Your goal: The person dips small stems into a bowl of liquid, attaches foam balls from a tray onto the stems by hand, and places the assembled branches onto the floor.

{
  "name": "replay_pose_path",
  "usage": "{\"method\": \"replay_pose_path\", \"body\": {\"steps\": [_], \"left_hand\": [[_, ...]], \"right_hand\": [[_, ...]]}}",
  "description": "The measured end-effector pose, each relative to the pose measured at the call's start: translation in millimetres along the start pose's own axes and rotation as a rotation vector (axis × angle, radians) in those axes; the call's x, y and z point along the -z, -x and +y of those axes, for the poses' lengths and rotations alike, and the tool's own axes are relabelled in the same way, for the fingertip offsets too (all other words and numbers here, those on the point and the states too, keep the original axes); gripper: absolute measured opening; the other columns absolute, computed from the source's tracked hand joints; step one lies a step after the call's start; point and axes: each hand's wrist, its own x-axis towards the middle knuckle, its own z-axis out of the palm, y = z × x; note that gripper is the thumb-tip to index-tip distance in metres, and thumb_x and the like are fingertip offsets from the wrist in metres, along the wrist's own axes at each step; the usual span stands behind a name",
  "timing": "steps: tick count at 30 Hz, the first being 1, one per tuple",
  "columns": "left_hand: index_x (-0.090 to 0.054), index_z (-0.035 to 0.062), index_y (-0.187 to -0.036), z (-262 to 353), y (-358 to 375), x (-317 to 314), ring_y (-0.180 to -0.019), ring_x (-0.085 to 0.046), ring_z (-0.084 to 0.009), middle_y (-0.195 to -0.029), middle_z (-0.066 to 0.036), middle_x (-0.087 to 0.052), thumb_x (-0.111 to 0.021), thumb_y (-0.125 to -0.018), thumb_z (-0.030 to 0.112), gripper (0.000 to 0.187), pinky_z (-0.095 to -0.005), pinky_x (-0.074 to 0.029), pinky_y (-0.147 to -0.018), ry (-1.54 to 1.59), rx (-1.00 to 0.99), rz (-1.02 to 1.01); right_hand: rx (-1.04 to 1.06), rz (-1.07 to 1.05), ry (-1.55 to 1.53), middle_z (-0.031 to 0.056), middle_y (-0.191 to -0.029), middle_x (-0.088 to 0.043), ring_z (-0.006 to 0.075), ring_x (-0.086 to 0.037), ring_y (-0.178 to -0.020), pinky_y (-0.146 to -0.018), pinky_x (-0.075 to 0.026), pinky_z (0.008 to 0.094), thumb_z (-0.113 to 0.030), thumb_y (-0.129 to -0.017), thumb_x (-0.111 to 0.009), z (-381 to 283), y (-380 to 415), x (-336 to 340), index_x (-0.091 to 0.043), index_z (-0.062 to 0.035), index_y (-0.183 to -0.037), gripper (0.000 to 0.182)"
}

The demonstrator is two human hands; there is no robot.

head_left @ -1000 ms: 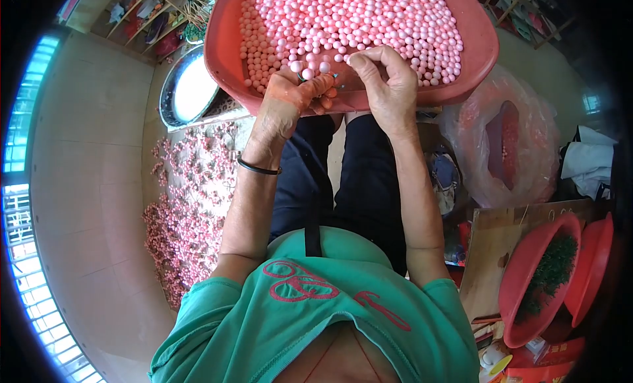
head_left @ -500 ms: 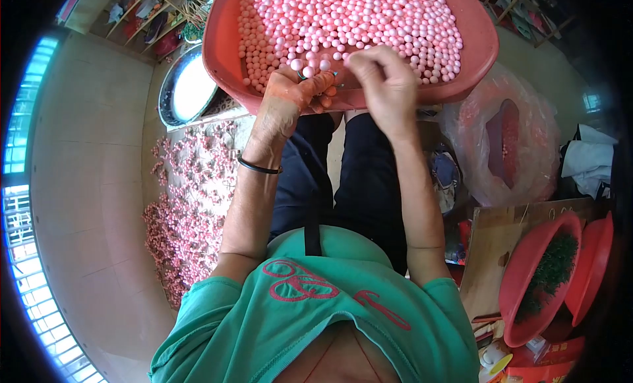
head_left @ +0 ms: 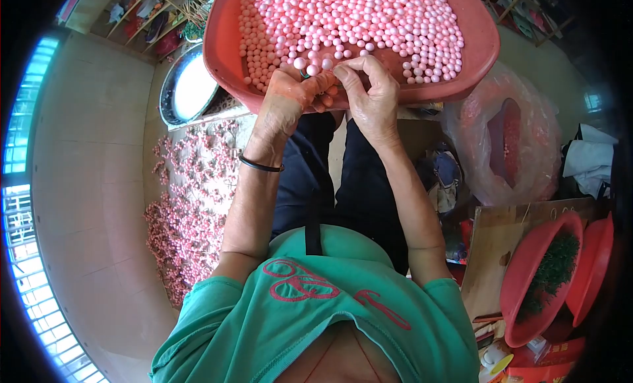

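1. Tiled floor (head_left: 86,152) underfoot, cluttered shelves at the top left, and a big red basin (head_left: 475,46) resting across the person's lap, heaped with small pink beads (head_left: 369,20).
2. Down on the floor to the left lies a wide spread of finished pink sprigs (head_left: 191,205), with a round metal dish (head_left: 188,86) just above it.
3. Left hand (head_left: 290,96) is closed into a fist at the basin's near rim, clamped on a little cluster of beads on stems (head_left: 310,65) that pokes up from between the fingers.
4. Right hand (head_left: 372,96) is pressed right against the left, thumb and forefinger pinched together at the cluster. Whether a bead sits in that pinch, I cannot tell.
5. Doing this well, by my reading: keep the fist steady over the basin so any dropped bead falls back in, and work with the fingertips only.
6. Hard to make out: the stems are almost wholly buried in the left fist, with only a hint of green showing.
7. Off to the right, a clear plastic bag (head_left: 501,139) and another red basin (head_left: 527,277) holding something green, partly cut off by the dark edge of the view.
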Motion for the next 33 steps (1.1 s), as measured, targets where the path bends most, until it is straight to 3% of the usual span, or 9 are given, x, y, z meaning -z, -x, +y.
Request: {"method": "replay_pose_path", "body": {"steps": [3,6,12,15,21,24,30,33], "left_hand": [[-0.07,-0.0054,-0.078,0,0,-1,-0.055,-0.062,-0.0128,-0.067,-0.011,-0.067,-0.07,-0.085,0.024,0.03,-0.0231,-0.052,-0.052,0.007,0.006,0.008],[-0.07,-0.0059,-0.079,1,1,-2,-0.055,-0.062,-0.0129,-0.067,-0.011,-0.067,-0.071,-0.085,0.023,0.03,-0.0231,-0.052,-0.052,0.023,0.006,0.013],[-0.07,-0.0053,-0.08,5,3,-4,-0.056,-0.062,-0.0128,-0.067,-0.01,-0.066,-0.071,-0.085,0.024,0.03,-0.0231,-0.052,-0.052,0.004,0.014,0.02],[-0.069,-0.0041,-0.085,2,1,1,-0.061,-0.064,-0.0139,-0.071,-0.009,-0.066,-0.073,-0.084,0.022,0.027,-0.0257,-0.055,-0.056,-0.001,0.017,-0.004],[-0.068,-0.0044,-0.09,0,1,-1,-0.063,-0.065,-0.0145,-0.074,-0.009,-0.067,-0.074,-0.083,0.019,0.025,-0.0274,-0.057,-0.058,-0.007,0.002,-0.001],[-0.068,-0.0043,-0.089,-4,1,-1,-0.063,-0.065,-0.0145,-0.075,-0.009,-0.068,-0.074,-0.083,0.019,0.025,-0.0273,-0.057,-0.058,-0.013,-0.005,0.014],[-0.068,-0.0041,-0.089,-1,0,0,-0.064,-0.065,-0.0144,-0.077,-0.01,-0.069,-0.073,-0.084,0.022,0.027,-0.0266,-0.057,-0.059,-0.036,-0.014,-0.05],[-0.068,-0.0035,-0.091,2,2,2,-0.065,-0.065,-0.0143,-0.079,-0.009,-0.069,-0.072,-0.084,0.023,0.028,-0.0262,-0.057,-0.061,-0.005,-0.011,-0.092]], "right_hand": [[0.028,0.062,0.019,0.0112,-0.072,-0.062,0.024,-0.061,-0.066,-0.061,-0.047,0.0348,-0.007,-0.083,-0.07,4,5,-6,-0.061,-0.0015,-0.079,0.011],[0.032,0.081,0.014,0.0099,-0.073,-0.062,0.0197,-0.061,-0.066,-0.062,-0.048,0.0334,-0.009,-0.085,-0.069,4,7,-7,-0.062,-0.0007,-0.084,0.011],[-0.41,-0.189,-0.294,0.0016,-0.078,-0.066,0.0057,-0.055,-0.07,-0.062,-0.046,0.0241,-0.016,-0.09,-0.067,1,-2,15,-0.065,-0.0007,-0.09,0.015],[-0.477,-0.209,-0.399,0.0008,-0.079,-0.066,0.0051,-0.056,-0.07,-0.062,-0.045,0.0218,-0.016,-0.089,-0.068,1,-3,17,-0.066,-0.0013,-0.089,0.015],[-0.299,-0.162,-0.311,0.0027,-0.081,-0.067,0.0056,-0.057,-0.073,-0.065,-0.048,0.0239,-0.015,-0.088,-0.069,6,-2,12,-0.065,-0.0006,-0.087,0.015],[-0.273,-0.162,-0.259,0.0056,-0.078,-0.067,0.0109,-0.06,-0.072,-0.066,-0.048,0.0278,-0.011,-0.087,-0.069,-3,-4,11,-0.063,-0.0005,-0.084,0.013],[-0.001,0.05,0.051,0.0111,-0.073,-0.061,0.0257,-0.061,-0.068,-0.063,-0.047,0.0357,-0.007,-0.084,-0.069,0,9,-3,-0.058,-0.0008,-0.08,0.014],[-0.001,0.053,-0.003,0.0106,-0.073,-0.061,0.0229,-0.06,-0.066,-0.063,-0.047,0.0358,-0.009,-0.084,-0.07,6,8,-4,-0.059,-0.0008,-0.08,0.015]]}}
